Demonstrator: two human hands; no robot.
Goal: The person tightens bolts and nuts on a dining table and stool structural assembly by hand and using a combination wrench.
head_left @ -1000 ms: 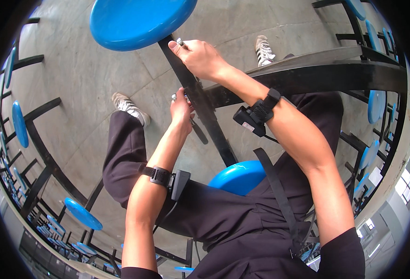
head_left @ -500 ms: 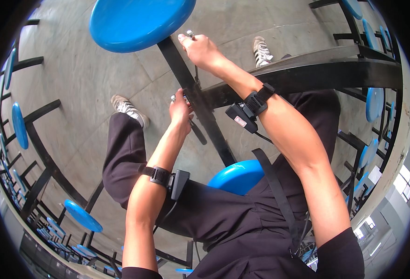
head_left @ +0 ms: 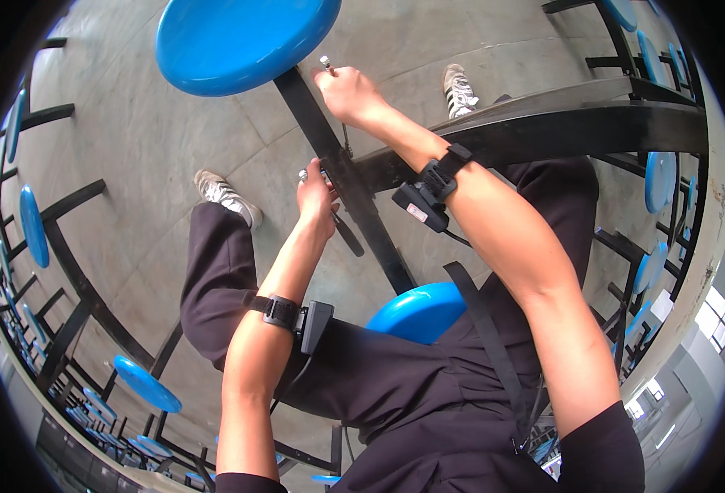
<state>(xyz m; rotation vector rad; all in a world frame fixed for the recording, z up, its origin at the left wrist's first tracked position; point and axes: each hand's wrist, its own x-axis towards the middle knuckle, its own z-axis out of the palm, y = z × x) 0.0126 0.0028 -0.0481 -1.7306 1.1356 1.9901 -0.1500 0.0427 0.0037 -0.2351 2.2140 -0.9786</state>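
Observation:
My right hand [head_left: 350, 94] is closed around a tool mostly hidden in the fist. A small silver end [head_left: 325, 62] pokes out past the thumb, and a thin dark rod [head_left: 346, 138] runs down below toward the black beam [head_left: 313, 115]. On the beam's left side, my left hand [head_left: 316, 194] grips a second tool. Its silver tip [head_left: 303, 175] shows by the thumb, and a dark bar [head_left: 348, 236] comes out under the fingers. The beam carries a round blue seat [head_left: 247, 41] at its far end and another blue seat [head_left: 420, 312] near my lap.
A black crossbar [head_left: 559, 135] joins the beam from the right, over my right leg. Rows of blue stools on black frames [head_left: 75, 255] stand at the left, with more [head_left: 662, 182] at the right. My shoes [head_left: 227, 195] rest on the grey floor [head_left: 149, 148].
My right hand and the silver end of its tool have shifted slightly left. My left hand has hardly moved, and both grips stay closed.

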